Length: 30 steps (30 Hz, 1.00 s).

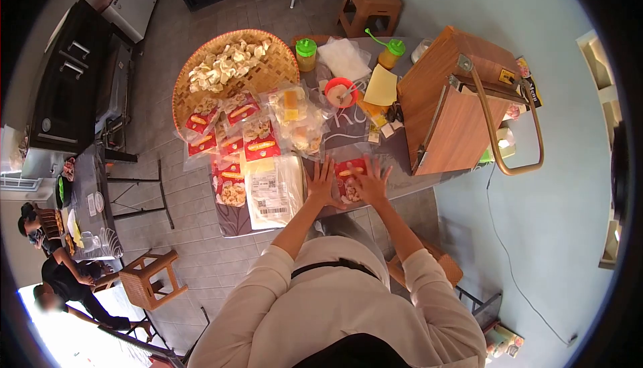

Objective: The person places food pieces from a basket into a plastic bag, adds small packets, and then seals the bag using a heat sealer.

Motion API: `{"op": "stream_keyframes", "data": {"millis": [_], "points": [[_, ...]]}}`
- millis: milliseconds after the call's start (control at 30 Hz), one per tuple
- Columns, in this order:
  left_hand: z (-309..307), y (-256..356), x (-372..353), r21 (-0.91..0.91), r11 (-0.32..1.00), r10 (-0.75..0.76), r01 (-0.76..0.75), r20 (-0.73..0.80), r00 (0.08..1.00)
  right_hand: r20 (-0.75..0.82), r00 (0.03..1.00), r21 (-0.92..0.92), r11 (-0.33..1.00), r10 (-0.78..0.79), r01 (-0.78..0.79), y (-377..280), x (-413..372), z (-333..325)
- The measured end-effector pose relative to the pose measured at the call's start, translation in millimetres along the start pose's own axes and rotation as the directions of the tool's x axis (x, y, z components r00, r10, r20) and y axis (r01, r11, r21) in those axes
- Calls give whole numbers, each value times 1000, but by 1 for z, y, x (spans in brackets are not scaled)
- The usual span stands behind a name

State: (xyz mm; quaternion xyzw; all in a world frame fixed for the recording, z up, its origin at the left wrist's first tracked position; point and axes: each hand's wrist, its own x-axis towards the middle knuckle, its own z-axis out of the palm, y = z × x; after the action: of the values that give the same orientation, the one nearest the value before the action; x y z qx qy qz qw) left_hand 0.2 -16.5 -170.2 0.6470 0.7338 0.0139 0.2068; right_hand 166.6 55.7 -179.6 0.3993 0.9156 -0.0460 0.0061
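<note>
A red-labelled plastic snack pouch (348, 195) lies flat near the front edge of the table. My left hand (323, 184) rests along the pouch's left side with its fingers stretched out. Over the right part of the pouch, my right hand (370, 184) is spread, its fingers touching the printed front. Neither hand grips anything. Just left of my left hand is a white plastic-wrapped parcel (273, 197) with printed labels. Several more red-labelled pouches (261, 139) are piled behind it, partly overlapping a round woven tray (184, 87) that holds pale chips (224, 66).
A wooden cabinet-like box (435, 123) with a curved handle stands at the table's right. Behind my hands are a red bowl (333, 85), green-capped bottles (306, 60) and a yellow paper (380, 87). Two people (67, 277) are at another table, far left.
</note>
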Motion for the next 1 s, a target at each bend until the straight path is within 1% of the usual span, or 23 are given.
{"op": "stream_keyframes", "data": {"millis": [67, 100, 167, 200, 267, 300, 333, 367, 400, 467, 500, 533, 567, 600, 667, 700, 733, 767, 800, 867, 900, 967, 1000], "points": [[0, 0, -1, -14, 1000, 0, 0, -19, 1000, -70, 966, -75, 964, 248, -254, 2, 8, 4], [2, 0, -2, -13, 1000, 0, 0, -20, 1000, -71, 966, -74, 964, 248, -254, -2, 7, 2], [4, -1, -1, -25, 1000, 7, -8, -59, 998, -137, 938, 7, 947, 318, -321, -16, 3, -2], [2, -1, 0, -24, 1000, 6, -8, -67, 998, -144, 938, 6, 948, 315, -317, -18, -3, -3], [0, 1, 0, -4, 1000, -17, 17, 3, 1000, -35, 997, 65, 996, 65, -63, -22, -17, -2], [-3, 2, 0, -3, 1000, -18, 18, -4, 1000, -40, 997, 63, 996, 62, -60, -15, -14, 0], [-5, 2, 1, -14, 1000, -24, 24, 23, 999, -79, 969, 8, 972, 234, -234, -3, -11, 2], [-6, 2, -1, -23, 999, -28, 30, 52, 998, -124, 909, -38, 914, 397, -405, 5, -10, 6], [-7, 2, -2, -19, 999, -26, 27, 50, 998, -127, 907, -35, 912, 400, -408, 8, -9, 1], [-10, 4, -2, -19, 999, -28, 29, 58, 998, -137, 951, -57, 956, 278, -288, 14, -8, -18], [-10, 4, -2, -16, 1000, -20, 21, 52, 998, -145, 948, -58, 954, 283, -294, 10, -11, -23], [-8, 3, -2, -29, 999, -12, 13, 32, 999, -63, 984, -54, 984, 168, -172, 2, -19, -23], [-5, 1, -2, -43, 999, -6, 7, 16, 1000, 22, 999, -38, 998, 47, -46, -5, -28, -22], [-5, 1, -2, -41, 999, -5, 6, 17, 1000, 22, 999, -36, 998, 48, -47, -7, -38, -19], [-6, 2, -2, -19, 1000, -15, 15, 33, 999, 135, 988, 2, 997, 73, -74, -1, -55, -2], [-6, 2, -1, -19, 1000, -11, 12, 35, 999, 136, 988, 2, 997, 77, -78, 0, -54, -4], [-5, 3, -1, -50, 998, -22, 24, 37, 999, 47, 981, -10, 982, 190, -189, 1, -53, -6], [-5, 4, -1, -77, 997, -27, 30, 37, 999, -47, 952, -13, 952, 304, -305, 1, -53, -8], [-4, 5, -1, -74, 997, -12, 15, 35, 999, -53, 947, -15, 948, 317, -318, -3, -54, -6], [-4, 4, -2, -69, 997, -35, 37, 29, 999, -193, 849, -46, 859, 493, -509, -11, -49, 9], [-4, 3, -3, -65, 997, -35, 37, 23, 999, -199, 848, -42, 860, 492, -509, -16, -47, 5], [-1, 3, -6, -96, 995, 2, -9, -65, 998, -161, 701, 190, 719, 695, -669, -25, -50, -3], [-1, 5, -8, -93, 996, 9, -16, -68, 998, -166, 696, 192, 715, 699, -672, -26, -53, -2]]}}
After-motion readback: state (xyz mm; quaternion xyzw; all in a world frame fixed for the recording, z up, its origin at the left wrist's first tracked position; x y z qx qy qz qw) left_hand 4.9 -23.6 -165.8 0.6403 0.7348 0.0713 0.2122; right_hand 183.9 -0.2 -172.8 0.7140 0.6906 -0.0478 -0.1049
